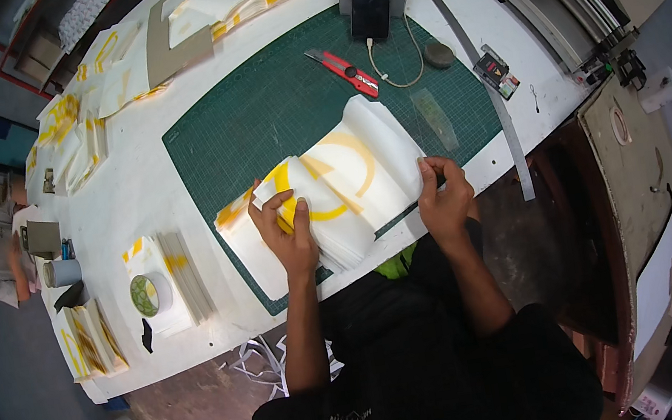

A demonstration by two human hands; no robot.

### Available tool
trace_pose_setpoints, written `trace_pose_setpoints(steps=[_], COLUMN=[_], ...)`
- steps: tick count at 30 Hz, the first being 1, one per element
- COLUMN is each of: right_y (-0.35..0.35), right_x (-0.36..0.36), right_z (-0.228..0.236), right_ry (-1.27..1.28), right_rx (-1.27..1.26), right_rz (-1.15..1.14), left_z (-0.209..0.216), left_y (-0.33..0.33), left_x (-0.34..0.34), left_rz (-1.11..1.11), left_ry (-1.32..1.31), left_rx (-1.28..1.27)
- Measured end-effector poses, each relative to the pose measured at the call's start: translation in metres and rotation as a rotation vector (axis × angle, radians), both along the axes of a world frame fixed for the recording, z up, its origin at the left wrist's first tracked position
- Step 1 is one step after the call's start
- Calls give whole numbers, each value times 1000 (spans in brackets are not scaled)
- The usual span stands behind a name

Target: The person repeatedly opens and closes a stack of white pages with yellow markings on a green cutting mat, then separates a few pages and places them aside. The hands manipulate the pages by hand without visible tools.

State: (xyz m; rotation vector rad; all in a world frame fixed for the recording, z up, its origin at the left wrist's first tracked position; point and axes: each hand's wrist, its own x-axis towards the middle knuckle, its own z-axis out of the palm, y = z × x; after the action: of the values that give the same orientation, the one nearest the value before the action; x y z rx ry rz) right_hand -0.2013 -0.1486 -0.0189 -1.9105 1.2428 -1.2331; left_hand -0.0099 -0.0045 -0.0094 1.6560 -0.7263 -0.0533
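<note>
A stack of white sheets with yellow print [343, 170] lies in front of me, partly over the green cutting mat. My left hand [286, 230] grips its left side, the thumb on top and the fingers bent around a lifted edge. At the right corner of the top sheet, my right hand [444, 195] pinches the edge between thumb and fingers. The sheets bow up in curves between both hands. Under the left hand, more white sheets [252, 256] stick out toward the mat's left edge. Whether these are paper or thin plastic, I cannot tell.
A red utility knife [347, 73], a phone [369, 1] with its cable and a metal ruler [503, 113] lie beyond the stack. Tape [144, 295] rests on sheets at left. More printed piles [64, 141] cover the far left. Another person [2, 248] is beside the table.
</note>
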Motion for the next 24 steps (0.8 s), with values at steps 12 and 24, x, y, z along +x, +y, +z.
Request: trace_pose_setpoints(steps=[12,24], right_y=[27,50], right_x=[12,38], right_z=[14,17], right_ry=[86,-86], right_rx=[-258,-45], right_rz=[361,328], left_z=[-1,-11], left_y=[1,7], left_x=[0,7], left_rz=[-6,-47], left_ry=[4,187], left_rx=[-11,-151])
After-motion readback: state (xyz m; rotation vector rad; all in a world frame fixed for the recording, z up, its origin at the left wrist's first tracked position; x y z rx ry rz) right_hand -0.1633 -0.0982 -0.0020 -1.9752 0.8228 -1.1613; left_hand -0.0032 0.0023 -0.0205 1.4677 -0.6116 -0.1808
